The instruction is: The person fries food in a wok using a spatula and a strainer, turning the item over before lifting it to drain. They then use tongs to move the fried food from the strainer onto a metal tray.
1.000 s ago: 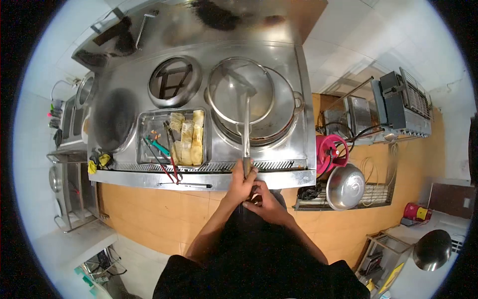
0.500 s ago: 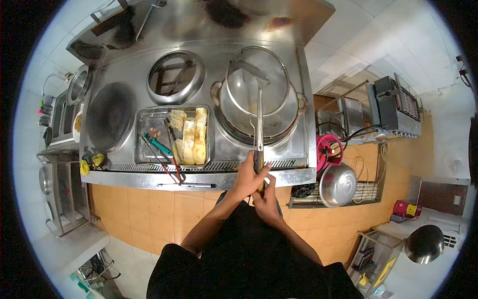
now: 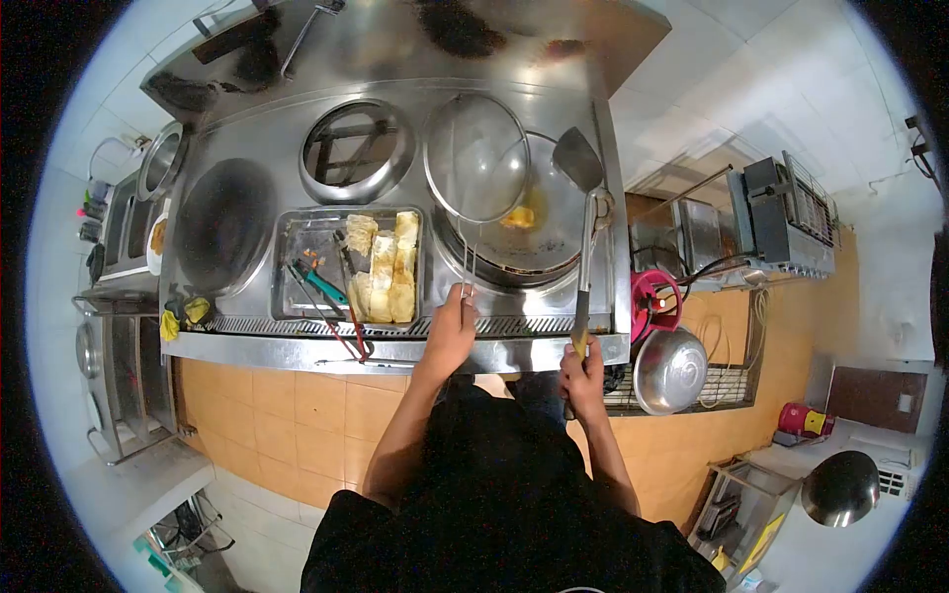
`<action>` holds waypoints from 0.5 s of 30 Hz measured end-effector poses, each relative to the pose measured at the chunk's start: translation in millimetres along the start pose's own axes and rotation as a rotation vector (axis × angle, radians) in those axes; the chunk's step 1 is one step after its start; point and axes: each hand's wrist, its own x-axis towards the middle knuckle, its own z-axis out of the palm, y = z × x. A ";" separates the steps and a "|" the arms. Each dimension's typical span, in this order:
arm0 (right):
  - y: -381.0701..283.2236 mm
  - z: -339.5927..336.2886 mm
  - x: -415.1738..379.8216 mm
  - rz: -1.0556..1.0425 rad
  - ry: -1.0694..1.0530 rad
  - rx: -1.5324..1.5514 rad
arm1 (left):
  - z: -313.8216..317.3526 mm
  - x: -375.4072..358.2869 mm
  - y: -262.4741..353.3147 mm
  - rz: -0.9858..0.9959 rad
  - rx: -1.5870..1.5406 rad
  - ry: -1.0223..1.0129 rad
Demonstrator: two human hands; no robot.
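My left hand is closed around the thin wire handle of a round mesh strainer. The strainer's hoop overlaps the left part of a wide wok on the right burner. In the wok lies a small yellow piece of food, with what looks like liquid around it. My right hand grips the dark-ended handle of a long metal spatula. Its blade is raised over the wok's right edge, near the wok's ear handle.
Left of the wok, a metal tray holds long yellowish food pieces, a teal-handled tool and red-handled tongs. Behind it is a burner ring. A steel bowl and pink basket are at the right.
My hands have moved apart: the left now holds the strainer's handle, the right the spatula. The spatula has swung to the right and the strainer left, exposing the yellow piece.
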 end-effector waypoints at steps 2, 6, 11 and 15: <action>-3.7 -10.4 -0.7 -0.003 -0.035 -0.051 | -4.3 -3.6 -1.0 0.045 0.089 0.022; 6.2 -30.6 11.0 0.008 -0.038 -0.102 | -4.5 -9.5 -8.5 0.077 0.167 0.049; -4.3 -57.4 24.8 0.021 -0.107 -0.223 | 5.3 -20.8 -5.7 -0.020 0.325 0.058; -9.7 -72.5 36.9 -0.252 -0.185 -0.449 | 12.8 -22.5 4.7 -0.050 0.364 0.063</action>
